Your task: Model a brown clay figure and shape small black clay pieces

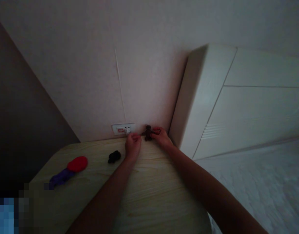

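Observation:
A small dark brown figure (148, 132), with a round head and arms stretched out sideways, stands upright at the back of the wooden tabletop, close to the wall. My right hand (162, 137) pinches its right-side arm between thumb and fingers. On the other side, my left hand (133, 145) is closed, its fingertips pinched at the end of the figure's left-side arm. The tiny contact there is hard to make out in the dim light. To the left of my left hand lies a black lump (114, 156) of unclear kind.
A flat red disc-like piece (77, 164) touches a purple lump (62, 177) on the left of the table (149, 195). Behind my left hand is a wall socket (123, 129) with a plug. A white headboard-like panel (212, 97) and a pale bed surface (256, 175) border the right.

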`<state>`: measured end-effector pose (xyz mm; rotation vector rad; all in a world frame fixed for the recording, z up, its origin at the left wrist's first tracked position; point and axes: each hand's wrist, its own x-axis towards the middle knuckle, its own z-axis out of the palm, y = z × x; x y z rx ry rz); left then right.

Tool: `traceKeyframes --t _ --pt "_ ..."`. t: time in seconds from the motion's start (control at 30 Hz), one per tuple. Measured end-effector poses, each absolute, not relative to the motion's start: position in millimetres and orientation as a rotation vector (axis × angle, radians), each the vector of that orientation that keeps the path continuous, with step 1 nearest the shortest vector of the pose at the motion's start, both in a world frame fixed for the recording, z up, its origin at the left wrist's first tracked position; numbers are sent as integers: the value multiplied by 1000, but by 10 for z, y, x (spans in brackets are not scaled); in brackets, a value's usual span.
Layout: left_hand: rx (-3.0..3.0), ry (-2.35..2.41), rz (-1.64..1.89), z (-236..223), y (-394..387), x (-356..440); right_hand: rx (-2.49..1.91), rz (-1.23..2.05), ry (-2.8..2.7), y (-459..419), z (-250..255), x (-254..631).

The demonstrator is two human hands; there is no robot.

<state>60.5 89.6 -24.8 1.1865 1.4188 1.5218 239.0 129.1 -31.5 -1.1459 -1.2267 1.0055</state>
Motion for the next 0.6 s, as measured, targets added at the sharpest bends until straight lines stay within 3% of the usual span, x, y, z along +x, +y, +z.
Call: traceKeyframes --t 0.6 --pt "1290 1427 1549 -222 702 579 -1263 929 -1107 1232 -224 2380"
